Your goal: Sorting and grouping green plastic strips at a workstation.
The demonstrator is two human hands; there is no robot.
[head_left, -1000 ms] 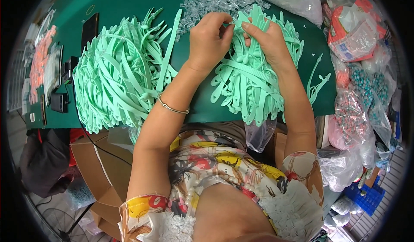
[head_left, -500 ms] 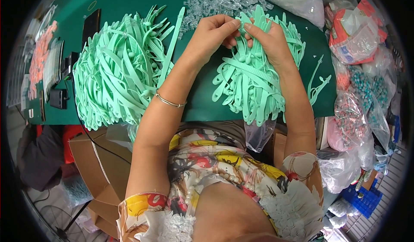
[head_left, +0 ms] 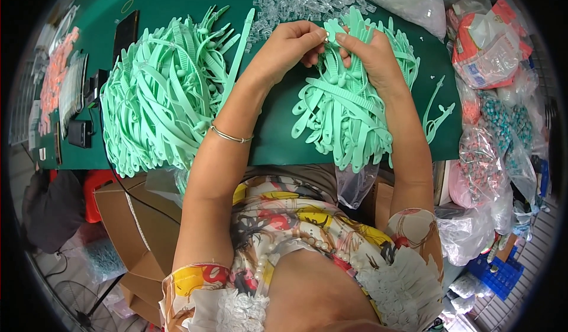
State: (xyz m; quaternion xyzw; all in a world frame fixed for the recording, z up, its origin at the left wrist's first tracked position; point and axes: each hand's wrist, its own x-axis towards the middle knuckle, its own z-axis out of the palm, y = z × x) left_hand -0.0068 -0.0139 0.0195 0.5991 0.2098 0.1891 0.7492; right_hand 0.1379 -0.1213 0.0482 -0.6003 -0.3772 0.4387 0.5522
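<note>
A dark green table [head_left: 177, 1] is seen from above, covered at the left by a large heap of mint-green straps [head_left: 160, 95] and at the right by a smaller pile of straps [head_left: 349, 119]. Above the smaller pile, one mint-green strap [head_left: 332, 29] is pinched between the fingertips of the left hand [head_left: 290, 45] and the right hand [head_left: 370, 54], which meet there. Clear plastic pieces [head_left: 302, 4] are scattered at the far edge. Bags of coloured parts [head_left: 497, 131] are stacked at the right, and cardboard boxes [head_left: 136, 219] stand near left below the table.

Small part between fingertips [head_left: 329, 36] too small to tell.
</note>
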